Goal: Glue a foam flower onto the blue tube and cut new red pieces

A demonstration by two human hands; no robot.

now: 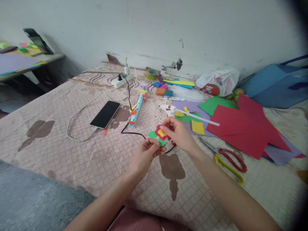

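Observation:
Between my two hands, above the table, is a paper flower [158, 131] with red petals, a yellow middle and green leaves. My left hand [149, 150] pinches a green leaf [161, 142] at its lower edge. On the upper right, my right hand [176, 132] grips the red petals between thumb and fingers. Just behind my hands sits a white glue gun [168, 109] with a long glue stick [198, 117] coming out of its back; its handle is partly hidden by my right hand. A blue paper strip with orange and yellow pieces [136, 110] lies to the left.
Scissors [223, 157] with red and yellow handles lie right of my right forearm. Red sheets [240, 128] and other coloured paper cover the right side. A phone [105, 114] on a cable and a power strip [122, 81] are on the left; a black cord runs towards my hands.

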